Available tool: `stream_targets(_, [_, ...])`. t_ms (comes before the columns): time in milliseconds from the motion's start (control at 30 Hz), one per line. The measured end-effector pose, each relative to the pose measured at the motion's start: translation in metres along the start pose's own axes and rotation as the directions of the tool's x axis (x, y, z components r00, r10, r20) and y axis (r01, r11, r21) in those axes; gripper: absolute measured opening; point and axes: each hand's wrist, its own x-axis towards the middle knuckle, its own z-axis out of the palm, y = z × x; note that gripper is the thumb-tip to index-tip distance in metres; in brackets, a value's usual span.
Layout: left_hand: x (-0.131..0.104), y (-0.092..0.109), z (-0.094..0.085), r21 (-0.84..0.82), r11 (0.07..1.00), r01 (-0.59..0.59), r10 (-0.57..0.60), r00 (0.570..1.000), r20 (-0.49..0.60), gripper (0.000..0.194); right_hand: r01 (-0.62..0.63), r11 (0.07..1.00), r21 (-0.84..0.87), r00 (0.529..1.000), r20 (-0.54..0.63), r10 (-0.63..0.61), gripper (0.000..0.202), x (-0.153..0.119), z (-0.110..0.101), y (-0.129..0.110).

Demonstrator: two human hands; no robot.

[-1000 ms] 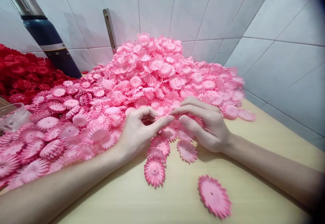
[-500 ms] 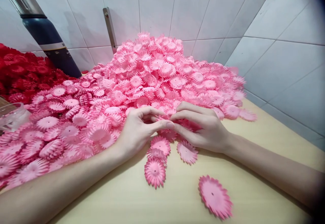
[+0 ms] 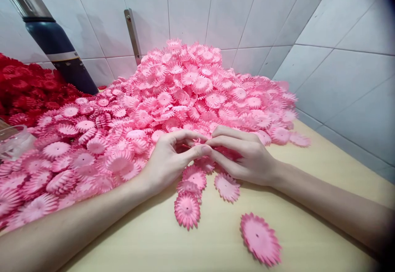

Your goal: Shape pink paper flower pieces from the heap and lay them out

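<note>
My left hand (image 3: 173,156) and my right hand (image 3: 240,152) meet fingertip to fingertip at the front of a big pile of pink fabric flower-petal discs (image 3: 191,87). Between my left thumb and forefinger a bit of a pink petal disc (image 3: 199,141) shows; most of it is hidden by the fingers. My right thumb and fingers pinch at the same spot, closed against it. Just below the hands lie loose discs: a short overlapping row ending in a dark-edged disc (image 3: 187,209), and one disc (image 3: 227,187) under my right hand.
A single disc (image 3: 261,239) lies nearer on the pale table (image 3: 148,243). At the left are a red petal pile (image 3: 27,91), a dark blue flask (image 3: 61,45) and a clear plastic container (image 3: 14,142). A metal strip (image 3: 132,35) stands against the tiled wall (image 3: 191,8).
The hands stay together at the same place; the right fingers shift very slightly. The whole view has drifted a little, and the discs on the table lie as before.
</note>
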Motion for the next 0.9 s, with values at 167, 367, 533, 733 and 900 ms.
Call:
stream_targets(167, [-0.002,0.000,0.003,-0.024,1.000,0.002,-0.002,1.000,-0.028,0.031,-0.081,0.993,-0.081,0.989,-0.128,0.070,0.011,0.001,0.000,-0.002])
stream_targets(367, [-0.003,0.008,0.009,-0.054,0.998,0.034,-0.045,0.971,-0.235,0.026,-0.491,0.871,0.011,0.737,-0.529,0.421,0.019,0.001,-0.005,0.013])
stream_targets(533, [-0.001,0.009,0.007,-0.102,0.994,0.041,-0.061,0.977,-0.204,0.036,-0.329,0.935,-0.131,0.891,-0.372,0.261,0.016,0.002,-0.005,0.006])
stream_targets(733, [-0.002,0.006,0.005,-0.085,0.996,0.041,-0.055,0.984,-0.171,0.022,-0.103,0.978,-0.182,0.978,-0.200,0.066,0.005,0.001,-0.005,0.001])
stream_targets(900, [-0.003,0.006,0.007,-0.104,0.992,0.075,-0.091,0.983,-0.158,0.023,0.078,0.957,-0.280,0.986,-0.123,-0.116,0.011,0.002,-0.004,0.001])
